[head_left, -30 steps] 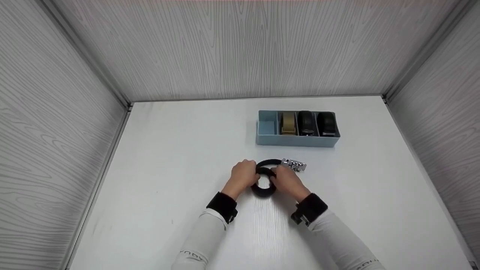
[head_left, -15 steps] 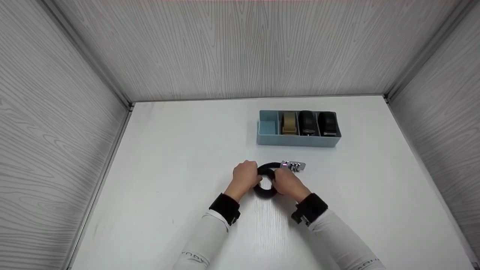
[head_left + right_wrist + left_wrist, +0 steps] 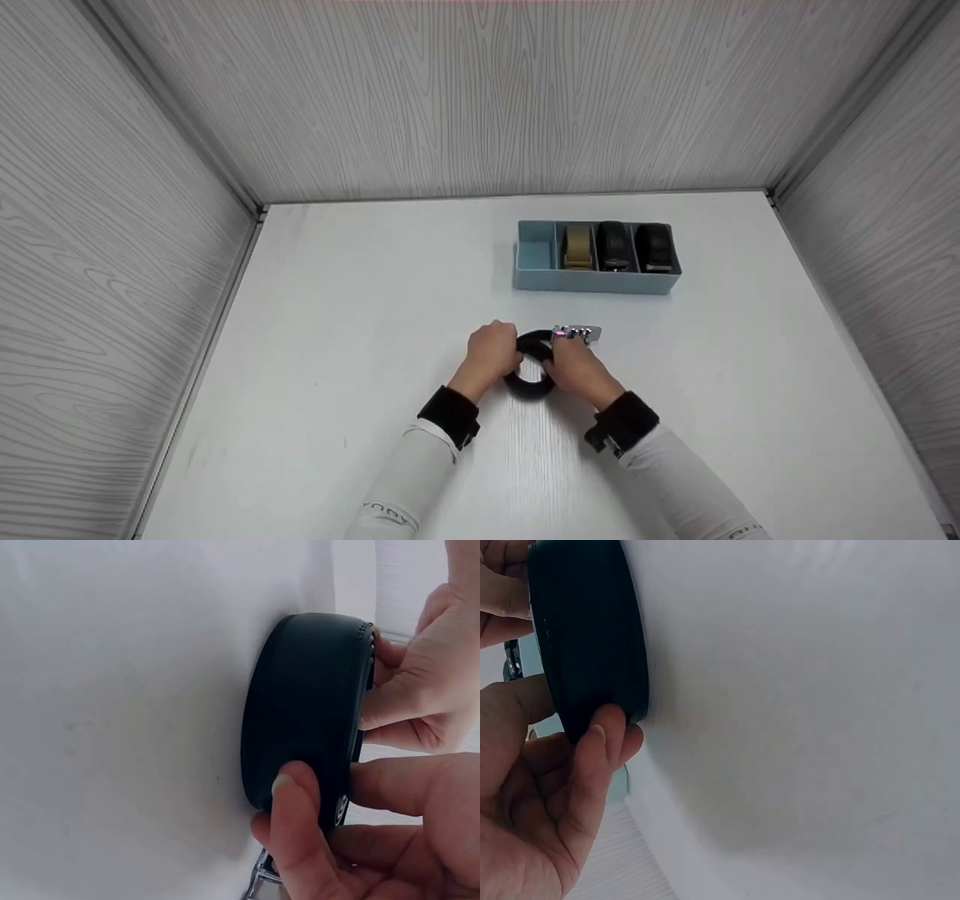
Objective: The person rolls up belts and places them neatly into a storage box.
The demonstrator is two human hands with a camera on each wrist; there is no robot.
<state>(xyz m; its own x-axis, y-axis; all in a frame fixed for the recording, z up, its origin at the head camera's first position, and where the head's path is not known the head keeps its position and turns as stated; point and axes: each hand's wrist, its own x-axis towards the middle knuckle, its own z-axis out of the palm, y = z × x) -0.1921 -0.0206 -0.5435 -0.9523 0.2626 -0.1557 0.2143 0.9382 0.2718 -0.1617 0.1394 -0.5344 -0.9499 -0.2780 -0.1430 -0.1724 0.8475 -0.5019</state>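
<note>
A black leather belt is coiled into a ring on the white table, standing on its edge. My left hand grips the coil's left side; in the left wrist view its fingertips press the outer face of the belt. On the opposite side my right hand pinches the coil, with one digit inside the ring and others against the outside of the belt in the right wrist view. The silver buckle sticks out just beyond the right hand's knuckles, at the end of the outer turn.
Behind the hands stands a light blue divided box. Its compartments hold a rolled tan belt, a rolled black belt and another dark rolled belt. Grey wood-grain panels enclose the table at the back and sides.
The buckle has moved left and slightly nearer, towards the right hand, and the belt's outer turn lies closer round the coil. Both hands have kept their hold with only small shifts.
</note>
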